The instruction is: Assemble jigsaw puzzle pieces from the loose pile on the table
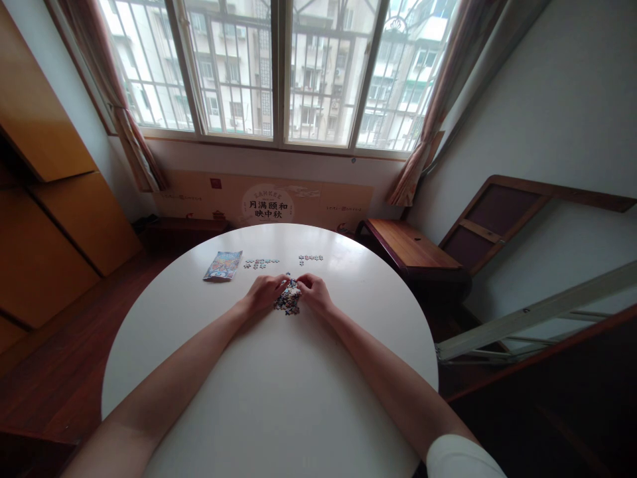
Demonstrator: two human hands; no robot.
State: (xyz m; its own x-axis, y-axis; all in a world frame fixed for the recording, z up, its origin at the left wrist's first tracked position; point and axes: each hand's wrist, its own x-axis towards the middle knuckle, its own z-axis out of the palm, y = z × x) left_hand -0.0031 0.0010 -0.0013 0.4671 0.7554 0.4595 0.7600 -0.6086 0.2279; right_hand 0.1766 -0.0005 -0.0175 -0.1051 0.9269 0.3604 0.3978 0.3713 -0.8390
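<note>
A small heap of loose jigsaw puzzle pieces (287, 300) lies on the white round table, between my two hands. My left hand (266, 292) rests at the heap's left side, thumb and fingers pinched on a puzzle piece at its far edge. From the right, my right hand (314, 290) reaches to the same spot, its fingertips closed on a puzzle piece. The pieces at the fingertips are tiny and partly covered. Beyond my left hand, several pieces (259, 263) are laid out in loose rows. Another short row of pieces (311, 257) lies past my right hand.
A colourful printed packet (223, 266) lies on the table (279, 411) at the far left. Behind the table are a printed panel (318, 192) and barred windows. A low wooden bench (413, 244) stands at the right, and wooden cabinets (64, 226) at the left.
</note>
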